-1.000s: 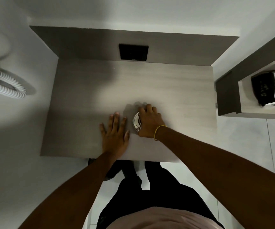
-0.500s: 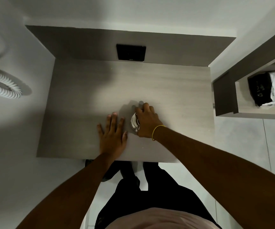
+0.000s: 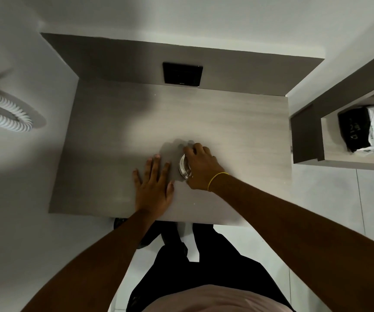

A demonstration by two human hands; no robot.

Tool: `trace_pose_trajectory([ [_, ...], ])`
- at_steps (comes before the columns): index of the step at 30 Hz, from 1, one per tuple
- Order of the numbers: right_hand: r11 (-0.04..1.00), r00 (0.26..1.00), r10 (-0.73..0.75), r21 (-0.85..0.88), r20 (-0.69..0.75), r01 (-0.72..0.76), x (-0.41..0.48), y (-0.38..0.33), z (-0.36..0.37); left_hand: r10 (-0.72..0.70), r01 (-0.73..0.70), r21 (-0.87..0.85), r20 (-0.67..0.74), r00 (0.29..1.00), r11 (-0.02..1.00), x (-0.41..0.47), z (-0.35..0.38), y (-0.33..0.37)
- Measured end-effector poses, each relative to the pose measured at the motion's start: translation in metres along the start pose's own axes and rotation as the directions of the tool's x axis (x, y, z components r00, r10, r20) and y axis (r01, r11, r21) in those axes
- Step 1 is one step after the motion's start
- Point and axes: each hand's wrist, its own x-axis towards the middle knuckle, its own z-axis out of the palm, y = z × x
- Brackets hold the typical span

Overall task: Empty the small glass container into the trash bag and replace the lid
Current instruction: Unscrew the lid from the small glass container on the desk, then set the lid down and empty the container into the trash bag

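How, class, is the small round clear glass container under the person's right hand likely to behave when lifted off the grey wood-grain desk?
The small round clear glass container looks rigid and probably breakable if dropped. Its smooth, shiny rim suggests it may slip in the right hand. It sits low and wide on the grey wood-grain desk, so it seems unlikely to tip.

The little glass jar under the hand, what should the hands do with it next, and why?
Probably lift it off the table. The right hand already wraps over the small glass container, the left hand lies flat beside it, and no trash bag is visible on the tabletop, so it must be carried.
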Motion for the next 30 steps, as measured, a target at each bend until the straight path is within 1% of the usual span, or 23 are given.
trace_pose_trajectory([
  [6,0.999,0.985,0.046,0.022,-0.166,-0.043,-0.023,0.028,-0.006,-0.003,0.003,-0.029,-0.027,1.0,1.0,-0.001,0.0,0.0],
  [10,0.985,0.956,0.173,0.062,-0.239,-0.162,-0.042,0.072,0.002,-0.001,0.0,-0.026,-0.054,0.999,1.0,-0.001,0.001,0.001],
  [12,0.977,0.942,0.215,0.067,-0.258,-0.205,-0.051,0.091,0.007,-0.002,0.001,-0.016,-0.064,0.998,1.0,-0.001,0.002,0.001],
  [17,0.976,0.942,0.207,-0.013,-0.265,-0.218,-0.059,0.116,0.025,0.007,-0.007,-0.013,-0.069,0.998,1.0,0.0,0.004,-0.001],
  [21,0.972,0.923,0.223,-0.002,-0.314,-0.236,-0.058,0.12,0.044,0.007,-0.007,-0.006,-0.08,0.997,1.0,0.0,0.005,-0.001],
  [24,0.968,0.92,0.239,0.006,-0.309,-0.25,-0.057,0.122,0.053,0.005,-0.006,-0.018,-0.078,0.997,1.0,0.0,0.004,-0.001],
  [28,0.965,0.924,0.247,-0.009,-0.292,-0.261,-0.058,0.12,0.053,0.004,-0.006,-0.023,-0.083,0.997,1.0,-0.001,0.004,-0.001],
  [30,0.96,0.904,0.27,0.02,-0.331,-0.28,-0.056,0.112,0.047,0.005,-0.007,-0.028,-0.075,0.997,1.0,0.0,0.004,-0.001],
])
